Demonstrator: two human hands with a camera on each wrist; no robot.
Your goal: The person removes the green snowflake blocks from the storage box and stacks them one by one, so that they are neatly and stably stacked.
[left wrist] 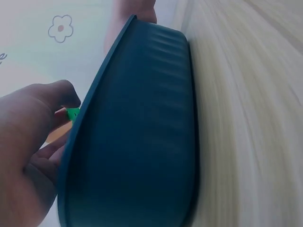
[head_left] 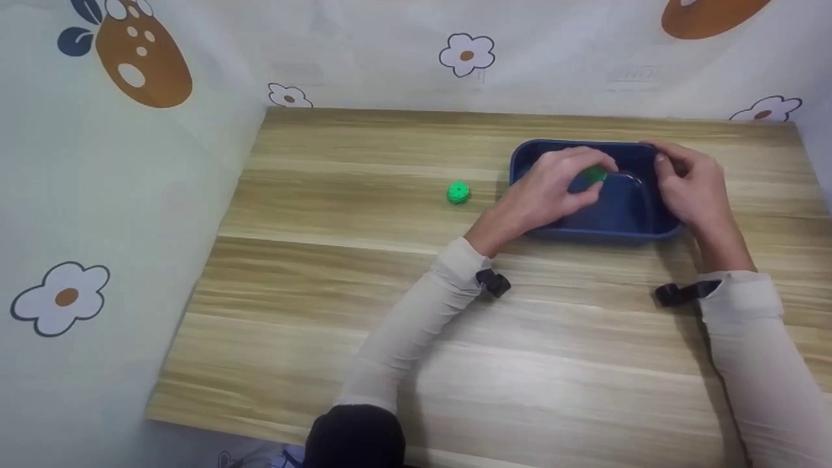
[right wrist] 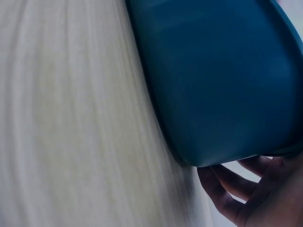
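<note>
A dark blue rectangular plastic bin (head_left: 595,234) stands on the wooden table. My left hand (head_left: 552,185) reaches over its left part and pinches a small green piece (head_left: 594,173) between thumb and fingers, above the inside of the bin. In the left wrist view only a bit of this green piece (left wrist: 73,113) shows past the bin's rim. My right hand (head_left: 699,185) grips the bin's right end, thumb at the inner side of the rim and fingers outside, as the right wrist view also shows. Left of the bin, a small round green piece (head_left: 458,192) with a dotted top lies on the table.
The wooden table (head_left: 312,279) meets a patterned wall covering (head_left: 383,52) at its back and left edges. Black wrist cameras sit on both sleeves, and a cable runs along the right arm. Fingers and wrist hide much of the bin's left inside.
</note>
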